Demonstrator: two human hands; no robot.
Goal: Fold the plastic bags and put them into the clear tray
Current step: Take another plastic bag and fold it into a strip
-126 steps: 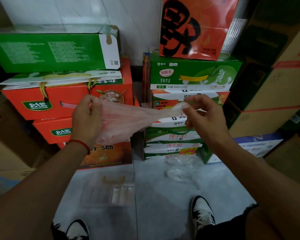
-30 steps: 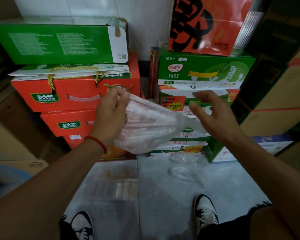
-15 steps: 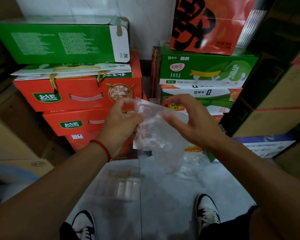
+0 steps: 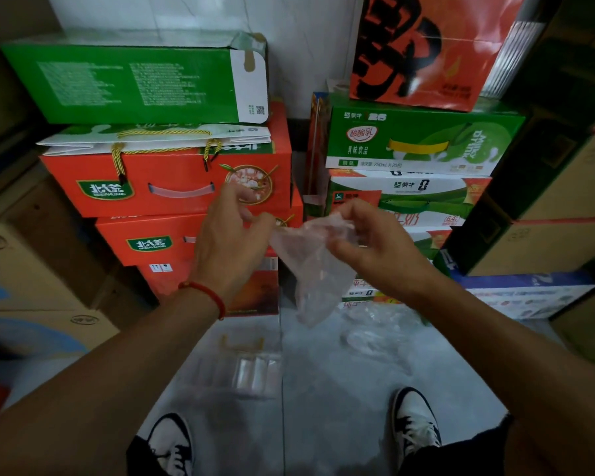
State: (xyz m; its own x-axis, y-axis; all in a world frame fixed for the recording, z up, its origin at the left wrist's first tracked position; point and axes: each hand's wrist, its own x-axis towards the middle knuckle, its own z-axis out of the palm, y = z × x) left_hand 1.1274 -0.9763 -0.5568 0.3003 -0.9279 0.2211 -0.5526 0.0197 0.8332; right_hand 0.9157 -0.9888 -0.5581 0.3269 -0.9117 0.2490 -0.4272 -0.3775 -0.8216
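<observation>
A thin, translucent plastic bag (image 4: 310, 269) hangs at chest height in front of the stacked boxes, narrowed into a strip with its lower end dangling. My right hand (image 4: 368, 249) grips its bunched top edge. My left hand (image 4: 231, 242) is just left of it, with the thumb and curled fingers pinching the bag's left corner and the index finger raised. The clear tray (image 4: 241, 369) lies on the grey floor below, between my shoes, and seems to hold some folded clear plastic. More loose clear bags (image 4: 375, 328) lie crumpled on the floor to the right of the tray.
Red gift boxes (image 4: 165, 187) and a green carton (image 4: 131, 80) are stacked at the left. Green and white milk cartons (image 4: 419, 142) stand at the right, with brown cardboard boxes (image 4: 564, 207) on both sides. My two black-and-white shoes (image 4: 416, 420) are at the bottom.
The bag, earlier stretched wide between both hands, has been folded narrower. My right hand has closed on its top, and the hands have drawn slightly apart.
</observation>
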